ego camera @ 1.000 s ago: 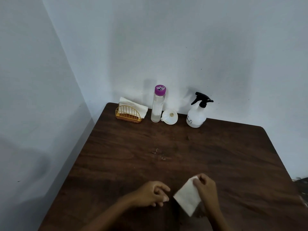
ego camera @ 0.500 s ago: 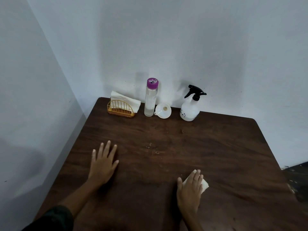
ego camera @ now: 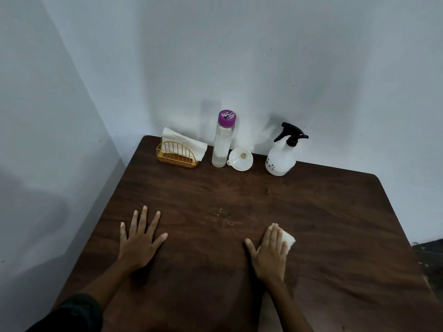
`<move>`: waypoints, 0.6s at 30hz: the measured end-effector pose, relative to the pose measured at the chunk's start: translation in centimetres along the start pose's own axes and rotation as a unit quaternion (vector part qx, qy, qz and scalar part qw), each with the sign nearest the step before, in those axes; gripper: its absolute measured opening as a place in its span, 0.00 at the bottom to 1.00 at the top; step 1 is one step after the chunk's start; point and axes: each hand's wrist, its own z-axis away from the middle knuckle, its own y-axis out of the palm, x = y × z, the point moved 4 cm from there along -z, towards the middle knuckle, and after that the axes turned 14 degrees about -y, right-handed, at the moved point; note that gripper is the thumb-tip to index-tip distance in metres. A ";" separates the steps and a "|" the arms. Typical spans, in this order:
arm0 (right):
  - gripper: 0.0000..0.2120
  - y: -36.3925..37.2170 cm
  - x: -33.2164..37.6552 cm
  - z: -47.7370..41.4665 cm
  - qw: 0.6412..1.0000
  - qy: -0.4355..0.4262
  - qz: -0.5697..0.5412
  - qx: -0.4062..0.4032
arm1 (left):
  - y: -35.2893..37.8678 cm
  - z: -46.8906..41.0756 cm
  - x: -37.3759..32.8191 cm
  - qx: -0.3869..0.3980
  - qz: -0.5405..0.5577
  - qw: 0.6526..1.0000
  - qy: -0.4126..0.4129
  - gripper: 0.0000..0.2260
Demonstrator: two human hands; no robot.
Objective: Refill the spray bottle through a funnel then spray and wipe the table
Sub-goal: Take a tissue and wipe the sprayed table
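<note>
My right hand (ego camera: 271, 251) lies flat on a folded white tissue (ego camera: 288, 240), pressing it onto the dark wooden table (ego camera: 335, 224); only the tissue's far corner shows. My left hand (ego camera: 140, 238) rests flat on the table at the left, fingers spread, holding nothing. At the back by the wall stand a white spray bottle (ego camera: 281, 156) with a black trigger head, a white funnel (ego camera: 240, 159) lying mouth up, and a clear water bottle (ego camera: 223, 140) with a purple cap. Small crumbs (ego camera: 224, 215) lie mid-table between my hands and the bottles.
A gold wire napkin holder (ego camera: 177, 153) with white tissues stands at the back left corner. Walls close off the table's far and left sides. The table's right edge drops to a dark floor (ego camera: 429, 255).
My left hand let go of the tissue, moved left and spread flat on the table. My right hand laid the tissue down, pressed on it and slid it slightly away from me.
</note>
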 end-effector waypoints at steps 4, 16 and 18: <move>0.42 2.1 2.2 0.3 0.996 -0.079 0.030 0.032 | 0.2 -0.4 0.2 0.016 -0.007 1.000 -0.004 0.37; 0.54 0.1 -4.6 2.3 0.999 -0.035 0.037 -0.003 | 0.4 -0.5 0.3 0.021 0.002 1.000 -0.003 0.41; 0.46 -0.4 -4.0 -0.4 0.999 -0.018 0.038 -0.005 | 0.4 -0.5 0.4 0.020 0.001 1.000 -0.005 0.37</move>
